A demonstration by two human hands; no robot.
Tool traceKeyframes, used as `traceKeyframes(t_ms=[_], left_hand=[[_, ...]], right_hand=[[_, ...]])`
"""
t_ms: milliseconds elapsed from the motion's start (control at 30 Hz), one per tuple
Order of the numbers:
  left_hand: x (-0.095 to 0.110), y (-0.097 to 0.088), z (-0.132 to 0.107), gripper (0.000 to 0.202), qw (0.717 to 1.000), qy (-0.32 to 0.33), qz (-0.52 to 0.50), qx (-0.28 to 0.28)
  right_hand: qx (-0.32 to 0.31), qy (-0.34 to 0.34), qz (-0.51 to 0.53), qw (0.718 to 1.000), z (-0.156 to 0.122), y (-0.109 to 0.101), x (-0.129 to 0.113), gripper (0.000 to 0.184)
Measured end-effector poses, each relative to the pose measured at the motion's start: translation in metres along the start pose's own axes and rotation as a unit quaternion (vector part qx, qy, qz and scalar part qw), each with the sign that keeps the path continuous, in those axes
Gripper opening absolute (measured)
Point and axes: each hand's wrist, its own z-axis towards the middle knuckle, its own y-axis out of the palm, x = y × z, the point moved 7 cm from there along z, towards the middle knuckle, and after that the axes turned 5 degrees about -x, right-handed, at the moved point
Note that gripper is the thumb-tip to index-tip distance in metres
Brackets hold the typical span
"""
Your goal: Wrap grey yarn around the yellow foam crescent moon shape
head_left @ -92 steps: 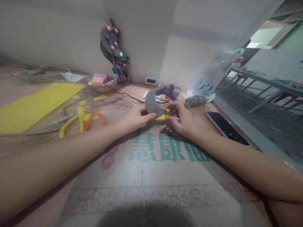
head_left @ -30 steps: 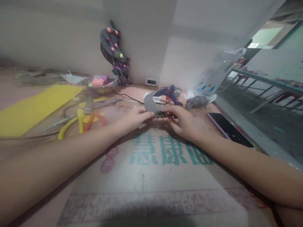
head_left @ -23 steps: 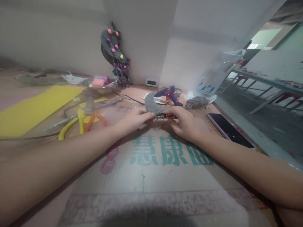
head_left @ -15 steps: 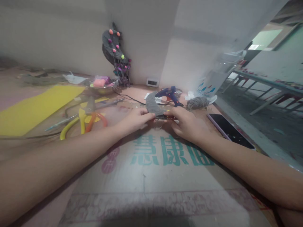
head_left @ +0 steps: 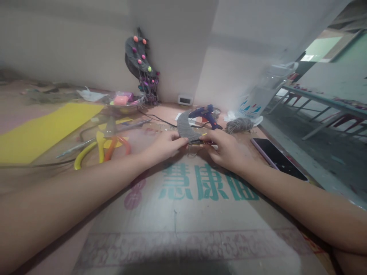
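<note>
A crescent wrapped in grey yarn (head_left: 184,128) is held up between my two hands over the printed board. My left hand (head_left: 169,144) pinches its lower left edge between thumb and fingers. At the lower right tip, my right hand (head_left: 220,147) has its thumb and fingers closed on the same crescent; a bit of yellow shows by those fingers. Loose yarn ends hang below, between the hands. Just behind the crescent lies a blue glue gun (head_left: 207,114). To the right of it is a ball of grey yarn (head_left: 239,125).
Scissors with yellow and orange handles (head_left: 101,151) lie left of my left forearm, near yellow paper (head_left: 57,126). A phone (head_left: 279,158) rests at right. A bowl of bright pieces (head_left: 124,105) and a decorated crescent hanging (head_left: 140,57) stand along the wall.
My right fingers have shifted very slightly at the crescent's tip. Both hands keep their hold, and the view has moved a little.
</note>
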Motion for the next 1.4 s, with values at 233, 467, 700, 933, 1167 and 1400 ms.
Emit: traceKeyframes(t_ms=[233,467,700,933,1167,1400], left_hand=[[-0.002,0.002,0.001,0.029,1.0,0.01,-0.009,-0.018],[-0.003,0.002,0.002,0.029,1.0,-0.002,0.013,-0.019],[-0.001,0.001,0.002,0.03,0.999,0.002,0.049,-0.015],[0.0,0.003,0.002,0.029,0.999,0.01,0.039,-0.023],[0.0,0.002,-0.001,0.035,0.999,-0.02,-0.025,-0.004],[-0.003,0.005,-0.003,0.035,0.998,-0.036,-0.059,-0.012]], right_hand=[[-0.018,-0.009,-0.026,0.999,0.001,-0.002,-0.006,0.01],[-0.046,-0.009,-0.033,0.998,0.004,-0.004,-0.011,0.008],[-0.071,-0.011,-0.044,0.996,0.004,-0.001,-0.013,0.01],[-0.062,-0.009,-0.034,0.997,0.002,0.001,-0.008,0.012],[-0.049,-0.007,-0.029,0.998,0.0,0.002,-0.006,0.011],[-0.009,-0.006,-0.006,1.0,0.0,-0.003,-0.004,0.009]])
